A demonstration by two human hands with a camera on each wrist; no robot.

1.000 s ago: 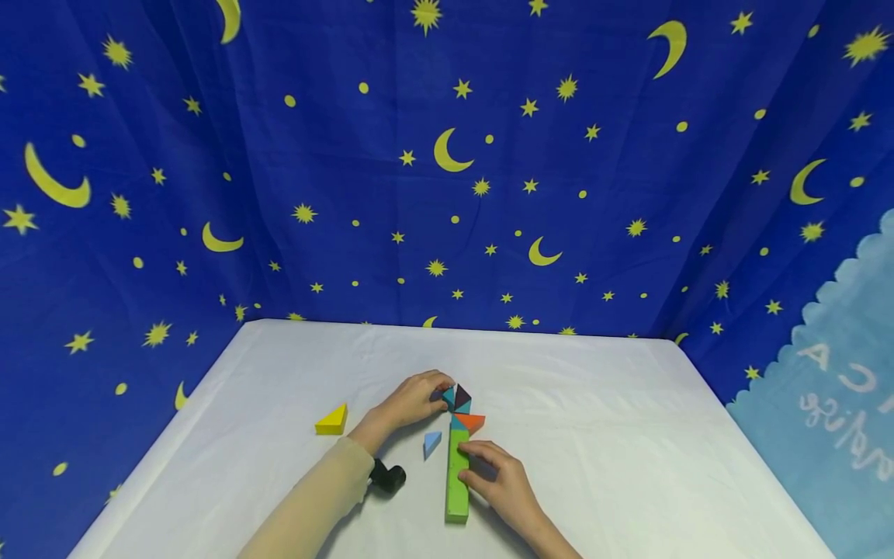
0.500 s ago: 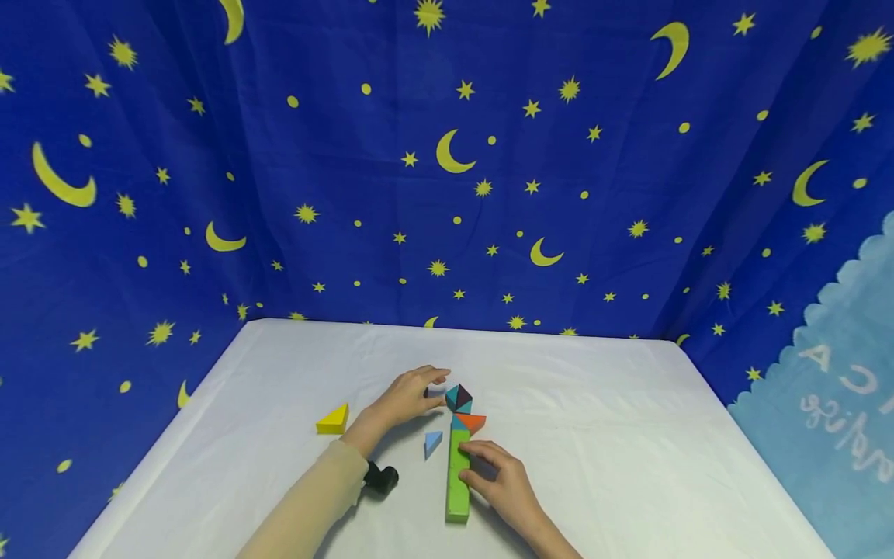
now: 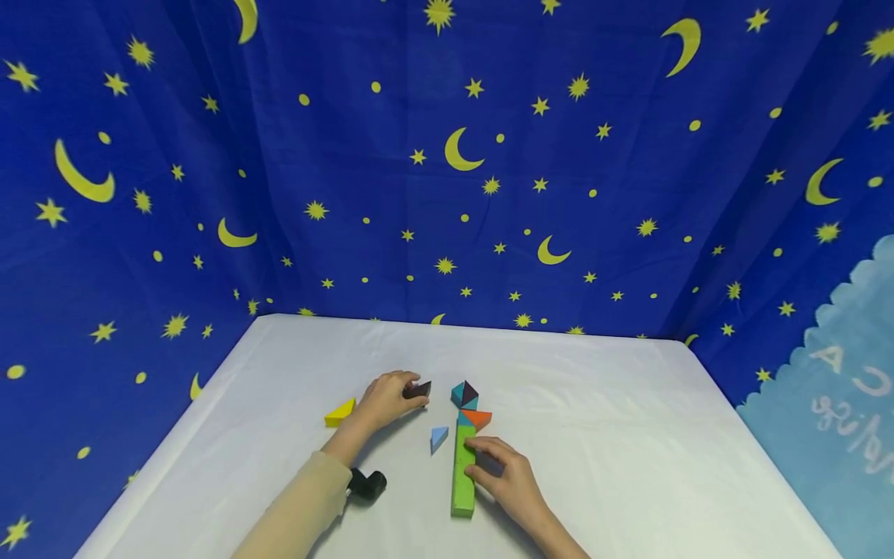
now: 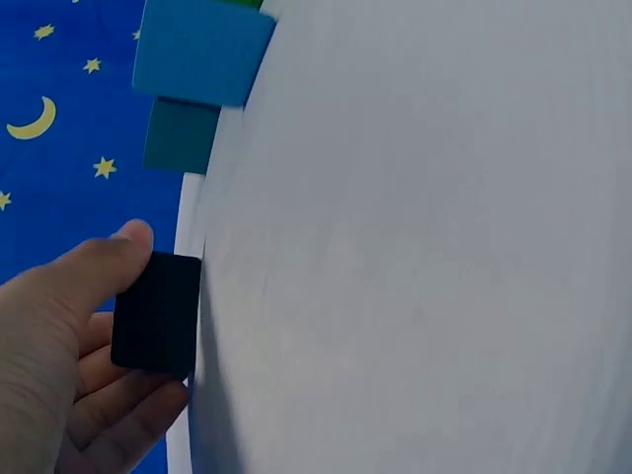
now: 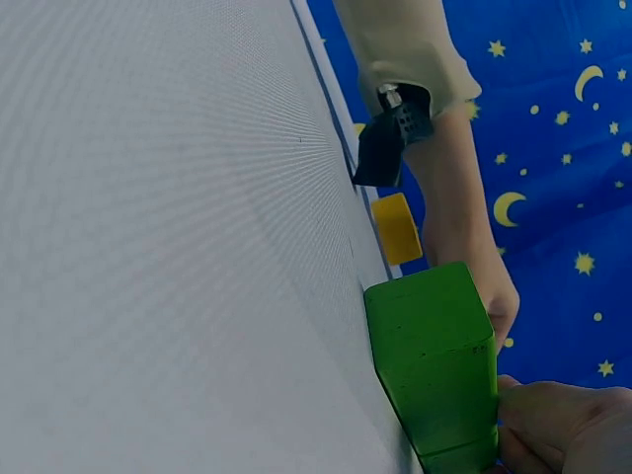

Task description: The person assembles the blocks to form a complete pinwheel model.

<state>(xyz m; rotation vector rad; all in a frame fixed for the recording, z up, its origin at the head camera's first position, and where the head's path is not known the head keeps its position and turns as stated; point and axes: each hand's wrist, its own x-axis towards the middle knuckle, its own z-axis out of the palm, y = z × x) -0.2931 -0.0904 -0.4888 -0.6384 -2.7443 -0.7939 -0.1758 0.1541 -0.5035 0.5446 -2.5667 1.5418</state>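
Observation:
My left hand (image 3: 386,399) pinches a dark triangular block (image 3: 419,390) between thumb and fingers; in the left wrist view the dark block (image 4: 156,314) shows a flat rectangular side. To its right, a dark purple triangle (image 3: 471,392) and teal triangles (image 3: 457,394) sit together. Below them, an orange triangle (image 3: 479,418) and a small teal triangle (image 3: 465,419) meet the top of a long green bar (image 3: 463,473). My right hand (image 3: 513,477) rests thumb and forefinger against the bar's right side; in the right wrist view the green bar (image 5: 434,346) partly hides the fingers.
A light blue triangle (image 3: 438,439) lies left of the green bar. Farther left is a yellow triangle (image 3: 340,412). A black wrist camera (image 3: 367,485) sticks out from the left sleeve (image 3: 300,501). Blue star-patterned cloth (image 3: 447,194) stands behind the white table (image 3: 594,404).
My left hand has let go of the teal piece and moved left, and now holds the separate dark block. My right hand stays against the green bar. The head view has shifted slightly.

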